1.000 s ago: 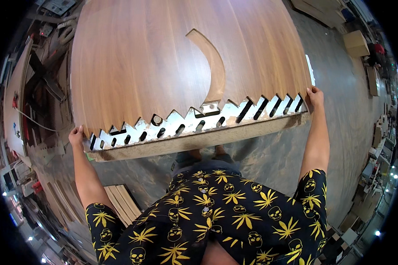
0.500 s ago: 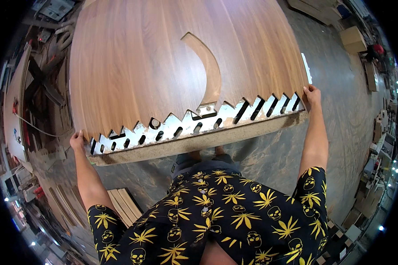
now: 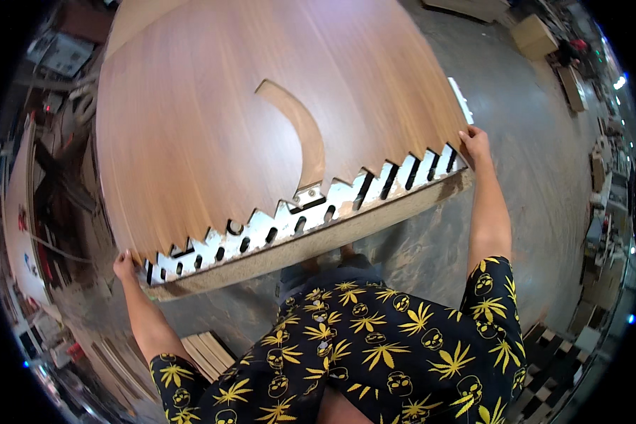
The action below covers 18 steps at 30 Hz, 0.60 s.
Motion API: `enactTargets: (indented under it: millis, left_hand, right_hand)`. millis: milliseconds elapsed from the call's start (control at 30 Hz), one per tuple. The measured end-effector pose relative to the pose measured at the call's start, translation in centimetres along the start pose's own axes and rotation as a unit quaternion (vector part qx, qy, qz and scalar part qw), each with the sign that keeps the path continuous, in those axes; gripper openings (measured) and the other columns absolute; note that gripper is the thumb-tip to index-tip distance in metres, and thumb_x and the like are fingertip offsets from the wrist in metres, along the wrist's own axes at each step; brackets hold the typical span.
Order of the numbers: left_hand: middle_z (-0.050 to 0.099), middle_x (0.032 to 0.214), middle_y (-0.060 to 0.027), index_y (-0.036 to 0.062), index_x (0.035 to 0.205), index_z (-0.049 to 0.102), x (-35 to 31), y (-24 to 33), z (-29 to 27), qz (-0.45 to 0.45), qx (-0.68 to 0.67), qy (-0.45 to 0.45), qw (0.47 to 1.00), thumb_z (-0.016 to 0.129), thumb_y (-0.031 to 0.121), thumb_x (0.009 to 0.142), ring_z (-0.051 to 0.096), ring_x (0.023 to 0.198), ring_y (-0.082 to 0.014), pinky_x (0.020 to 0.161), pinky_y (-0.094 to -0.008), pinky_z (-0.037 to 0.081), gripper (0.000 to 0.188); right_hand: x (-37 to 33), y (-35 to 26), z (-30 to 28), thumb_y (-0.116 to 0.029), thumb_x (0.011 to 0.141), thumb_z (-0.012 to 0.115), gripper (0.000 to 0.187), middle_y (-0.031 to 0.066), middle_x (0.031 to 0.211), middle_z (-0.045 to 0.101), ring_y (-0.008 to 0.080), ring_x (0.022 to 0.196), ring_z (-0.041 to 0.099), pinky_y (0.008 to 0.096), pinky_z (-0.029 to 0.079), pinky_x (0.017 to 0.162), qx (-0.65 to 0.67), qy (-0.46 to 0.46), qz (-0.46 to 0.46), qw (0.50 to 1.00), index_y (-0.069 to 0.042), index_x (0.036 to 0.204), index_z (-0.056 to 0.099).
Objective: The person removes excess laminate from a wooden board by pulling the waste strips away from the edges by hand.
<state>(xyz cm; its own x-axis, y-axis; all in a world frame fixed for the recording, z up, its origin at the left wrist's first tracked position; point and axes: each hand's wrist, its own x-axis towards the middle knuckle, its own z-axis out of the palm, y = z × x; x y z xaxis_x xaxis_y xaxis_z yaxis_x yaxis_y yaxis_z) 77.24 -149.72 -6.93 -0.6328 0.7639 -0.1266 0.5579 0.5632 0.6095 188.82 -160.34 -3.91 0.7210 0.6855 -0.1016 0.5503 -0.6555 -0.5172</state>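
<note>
A wood-grain panel (image 3: 191,127) with a saw-toothed near edge and a curved slot lies across a worktop in front of me. My left hand (image 3: 125,265) pinches its near left corner with fingers and thumb. At the near right corner, my right hand (image 3: 475,143) grips the panel's edge in the same manner. Under the teeth shows a white slotted board (image 3: 284,225) with dark oblong openings. A small metal plate (image 3: 309,193) with screws sits at the slot's near end. Beneath everything runs the thick chipboard edge (image 3: 325,238) of the worktop.
At the left stands an upright white panel (image 3: 21,219) with a cable, beside dark crossed supports (image 3: 67,173). Stacked boards (image 3: 208,353) lie on the floor at lower left. A cardboard box (image 3: 533,37) is at far right, and cluttered shelving (image 3: 597,233) lines the right side.
The whole view has swung, so the panel's left corner sits lower and its right side further left. Both hands keep hold of the same corners; no shift of the panel on the worktop is plain.
</note>
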Motion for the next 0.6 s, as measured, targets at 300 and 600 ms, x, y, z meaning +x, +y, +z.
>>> enactTargets:
  millis: [300,600]
  left_hand:
    - [0.036,0.154,-0.0152,0.0119,0.147,0.035,-9.2,12.1,5.8,-0.138,0.367,0.106,0.914,0.06,0.05,0.09,0.035,0.139,-0.0408,0.107,-0.065,0.028,0.073]
    - [0.053,0.136,-0.0284,-0.0032,0.127,0.059,-39.0,36.6,23.4,0.41,0.146,0.001,0.9,0.07,0.04,0.086,0.05,0.124,-0.0445,0.105,-0.0506,0.039,0.061]
  right_hand:
    - [-1.4,-2.6,-1.6,-0.026,0.077,0.081,0.047,0.0212,0.109,0.07,0.0348,0.101,0.068,0.0405,0.053,0.089,-0.038,0.0,-0.018,0.999,-0.001,0.114,0.069]
    - [-2.4,-5.6,-4.8,-0.034,0.079,0.08,0.047,0.0218,0.097,0.07,0.0376,0.092,0.068,0.0453,0.053,0.082,-0.072,-0.084,-0.088,0.99,0.0,0.109,0.068]
